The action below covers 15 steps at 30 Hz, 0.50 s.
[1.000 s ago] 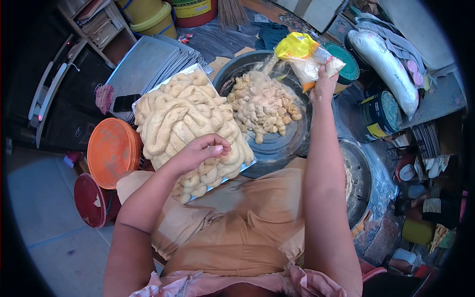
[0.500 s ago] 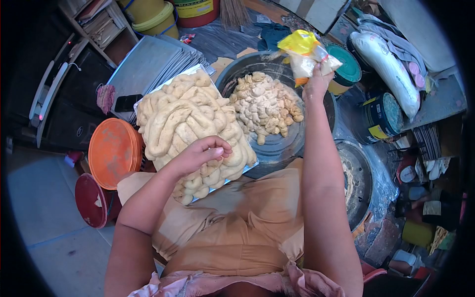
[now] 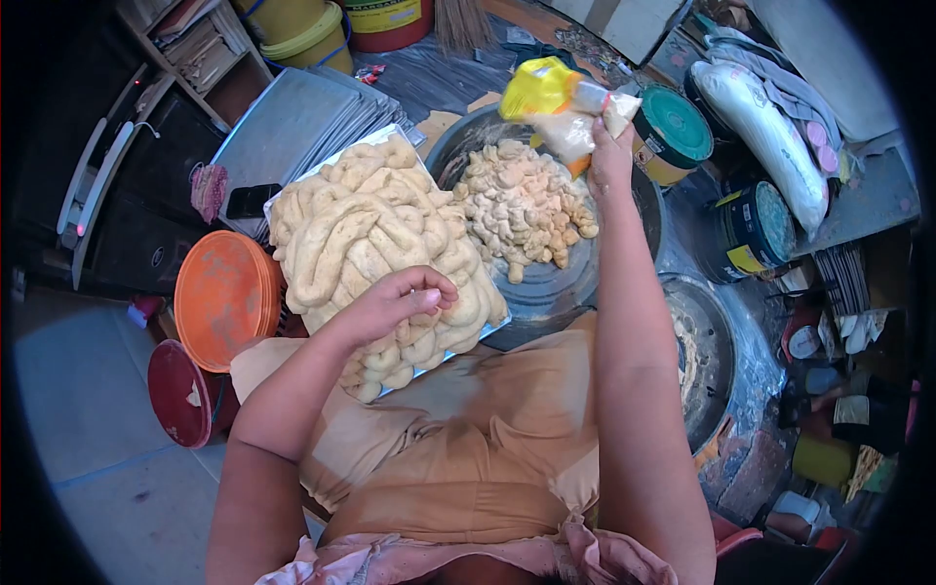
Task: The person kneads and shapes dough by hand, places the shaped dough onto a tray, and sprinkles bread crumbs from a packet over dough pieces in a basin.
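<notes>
A yellow and clear plastic bag [image 3: 564, 129] with pale powder inside is gripped by my right hand [image 3: 612, 161], over the far part of a wide dark basin [image 3: 565, 297]. In that basin lies a heap of small dough pieces [image 3: 517, 200], dusted white on top. My left hand [image 3: 402, 304] is over the near right part of a tray [image 3: 492, 327] piled with thick dough strands [image 3: 361, 219]. Its fingers are loosely curled, apart from the thumb, and hold nothing.
Orange [image 3: 226, 300] and dark red [image 3: 180, 395] lidded buckets are at the left. Stacked metal trays [image 3: 292, 112] stand behind the dough tray. Another basin [image 3: 707, 341] sits right of my forearm. Green-lidded [image 3: 675, 129] and dark [image 3: 756, 229] buckets stand farther right.
My right hand has swung the bag left over the basin, after a small drop. White powder that was falling a second ago now coats the dough pieces. My left hand has barely moved.
</notes>
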Each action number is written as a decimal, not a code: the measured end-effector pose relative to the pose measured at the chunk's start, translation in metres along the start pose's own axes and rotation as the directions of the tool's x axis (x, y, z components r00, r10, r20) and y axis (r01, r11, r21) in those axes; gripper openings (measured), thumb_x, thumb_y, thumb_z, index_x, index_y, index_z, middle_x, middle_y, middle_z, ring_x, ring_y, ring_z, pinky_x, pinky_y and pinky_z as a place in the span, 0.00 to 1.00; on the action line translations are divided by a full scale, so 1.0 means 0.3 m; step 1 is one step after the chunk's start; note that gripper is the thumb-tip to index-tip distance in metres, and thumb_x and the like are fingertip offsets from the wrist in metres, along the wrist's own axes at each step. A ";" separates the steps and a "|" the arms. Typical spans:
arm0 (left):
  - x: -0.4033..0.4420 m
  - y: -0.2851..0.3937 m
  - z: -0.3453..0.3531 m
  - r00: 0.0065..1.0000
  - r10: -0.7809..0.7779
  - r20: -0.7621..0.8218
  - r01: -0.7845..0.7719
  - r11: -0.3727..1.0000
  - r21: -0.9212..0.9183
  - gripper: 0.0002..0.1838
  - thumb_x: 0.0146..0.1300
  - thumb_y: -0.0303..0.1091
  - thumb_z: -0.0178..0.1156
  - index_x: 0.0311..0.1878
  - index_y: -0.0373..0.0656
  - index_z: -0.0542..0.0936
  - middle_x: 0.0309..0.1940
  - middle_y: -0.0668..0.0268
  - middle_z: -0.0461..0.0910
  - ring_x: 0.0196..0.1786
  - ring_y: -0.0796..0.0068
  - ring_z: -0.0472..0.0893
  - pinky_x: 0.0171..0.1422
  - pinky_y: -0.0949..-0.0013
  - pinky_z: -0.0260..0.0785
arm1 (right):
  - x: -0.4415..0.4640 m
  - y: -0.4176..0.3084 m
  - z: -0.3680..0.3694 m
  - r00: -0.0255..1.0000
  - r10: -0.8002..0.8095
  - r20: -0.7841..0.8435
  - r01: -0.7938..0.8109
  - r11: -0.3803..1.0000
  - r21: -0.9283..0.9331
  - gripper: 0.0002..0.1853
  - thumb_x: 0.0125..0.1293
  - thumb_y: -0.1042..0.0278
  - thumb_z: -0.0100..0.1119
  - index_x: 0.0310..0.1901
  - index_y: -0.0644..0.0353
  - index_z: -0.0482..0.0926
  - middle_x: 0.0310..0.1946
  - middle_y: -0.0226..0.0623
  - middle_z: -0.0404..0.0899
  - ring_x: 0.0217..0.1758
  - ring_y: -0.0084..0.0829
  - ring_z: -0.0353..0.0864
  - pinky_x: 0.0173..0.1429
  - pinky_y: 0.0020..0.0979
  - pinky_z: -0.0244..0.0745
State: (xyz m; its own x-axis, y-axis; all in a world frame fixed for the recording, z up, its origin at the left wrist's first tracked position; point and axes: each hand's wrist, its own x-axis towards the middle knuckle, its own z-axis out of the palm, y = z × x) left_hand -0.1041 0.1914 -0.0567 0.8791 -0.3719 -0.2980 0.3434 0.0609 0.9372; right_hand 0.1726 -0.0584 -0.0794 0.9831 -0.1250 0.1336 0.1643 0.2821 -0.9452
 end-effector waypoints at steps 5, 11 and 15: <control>0.001 0.000 0.002 1.000 0.001 0.004 -0.001 1.000 -0.011 0.17 0.67 0.41 0.55 0.53 0.38 0.74 0.48 0.66 0.77 0.53 0.76 0.75 0.56 0.69 0.67 | 0.003 0.000 -0.093 0.974 0.171 0.146 -0.138 0.967 -0.213 0.22 0.66 0.72 0.55 0.60 0.59 0.64 0.51 0.37 0.73 0.50 0.29 0.74 0.55 0.31 0.70; -0.004 0.005 0.007 1.000 0.003 0.011 -0.003 1.000 -0.010 0.17 0.67 0.40 0.55 0.53 0.38 0.74 0.49 0.65 0.77 0.54 0.76 0.75 0.57 0.69 0.67 | 0.051 -0.068 -0.258 0.997 0.007 -0.077 -0.026 0.967 -0.253 0.24 0.66 0.75 0.55 0.62 0.58 0.63 0.49 0.38 0.74 0.49 0.30 0.77 0.51 0.32 0.74; -0.004 0.000 0.015 1.000 -0.007 -0.008 0.007 1.000 0.023 0.21 0.66 0.46 0.56 0.52 0.38 0.74 0.50 0.62 0.77 0.54 0.70 0.76 0.59 0.66 0.67 | 0.067 -0.108 -0.374 0.987 -0.018 -0.162 -0.033 0.953 -0.302 0.24 0.66 0.75 0.54 0.63 0.58 0.62 0.49 0.38 0.74 0.48 0.32 0.77 0.50 0.33 0.75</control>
State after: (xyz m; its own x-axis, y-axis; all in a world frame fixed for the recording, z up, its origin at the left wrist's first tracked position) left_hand -0.1067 0.1877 -0.0557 0.8791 -0.3653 -0.3061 0.3420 0.0364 0.9390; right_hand 0.1780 -0.1769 -0.0795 0.9540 -0.2828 0.1001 0.1002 -0.0140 -0.9949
